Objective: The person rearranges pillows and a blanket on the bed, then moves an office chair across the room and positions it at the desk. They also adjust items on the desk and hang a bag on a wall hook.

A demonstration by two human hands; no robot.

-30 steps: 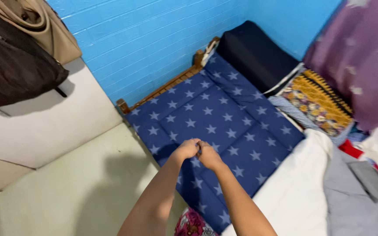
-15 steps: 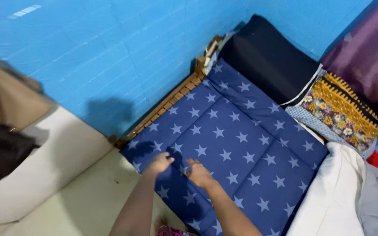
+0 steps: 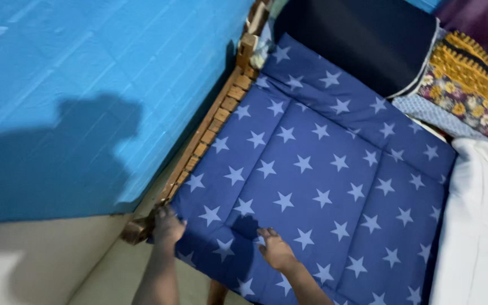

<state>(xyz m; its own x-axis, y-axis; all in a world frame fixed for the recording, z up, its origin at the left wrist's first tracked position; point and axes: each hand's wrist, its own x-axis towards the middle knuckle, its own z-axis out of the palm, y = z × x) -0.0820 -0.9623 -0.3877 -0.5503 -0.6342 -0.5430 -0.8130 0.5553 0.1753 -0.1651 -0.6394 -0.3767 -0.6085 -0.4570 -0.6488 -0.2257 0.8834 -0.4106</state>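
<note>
Left hand [image 3: 169, 225] now sits at the near corner of the blue star-print mattress cover [image 3: 323, 169], fingers curled over its edge beside the wooden bed frame [image 3: 210, 133]. Right hand [image 3: 275, 248] lies palm down on the cover, fingers loosely spread, flat on the fabric. A second ago both hands were joined together over the middle of the cover; they have since parted and moved out toward the edge, so the work reads as smoothing or tucking the corner. The cover runs away from both hands toward a dark pillow [image 3: 357, 39]; white sheet [image 3: 481, 226] along its right side.
</note>
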